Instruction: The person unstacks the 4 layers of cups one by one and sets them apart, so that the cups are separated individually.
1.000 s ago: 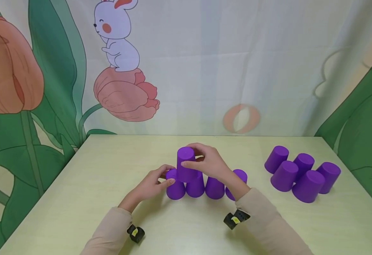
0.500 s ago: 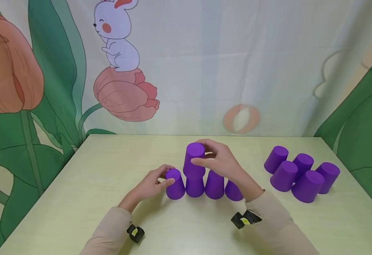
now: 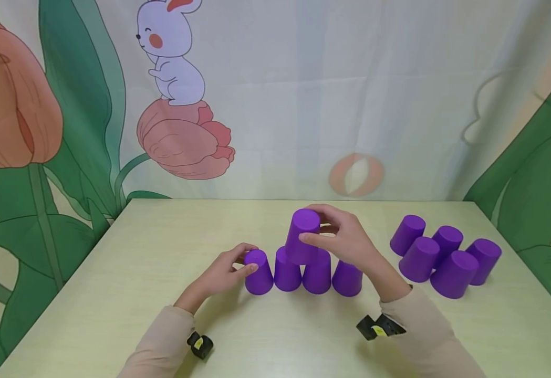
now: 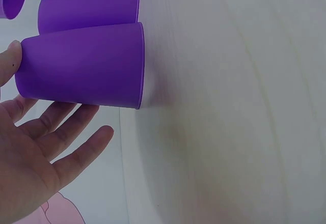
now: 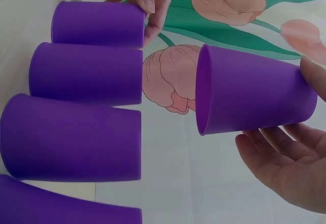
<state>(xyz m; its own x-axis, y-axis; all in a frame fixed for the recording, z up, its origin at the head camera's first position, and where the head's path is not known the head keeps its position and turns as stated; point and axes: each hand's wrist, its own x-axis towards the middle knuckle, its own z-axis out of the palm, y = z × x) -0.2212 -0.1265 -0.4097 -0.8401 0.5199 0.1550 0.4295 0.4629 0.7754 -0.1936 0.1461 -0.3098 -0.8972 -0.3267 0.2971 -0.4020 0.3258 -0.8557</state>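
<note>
Several upside-down purple cups stand side by side in a row across the middle of the table. My left hand (image 3: 228,270) holds the leftmost cup (image 3: 259,275), thumb on the near side near its top and fingers behind. In the left wrist view this cup (image 4: 84,66) has its rim on the tabletop. My right hand (image 3: 346,236) grips another purple cup (image 3: 303,239), mouth down, above the two middle cups (image 3: 316,278). The right wrist view shows a gap between that held cup (image 5: 254,91) and the row. The rightmost cup (image 3: 347,280) stands below my right wrist.
At the right of the table (image 3: 162,236), several more purple cups (image 3: 455,275) stand upside down in a close cluster. A printed curtain (image 3: 275,105) with tulips and a rabbit hangs behind the table's far edge.
My right hand has carried its cup rightward and slightly up, from over the left two cups of the row to over the middle ones. The left hand has stayed on the leftmost cup.
</note>
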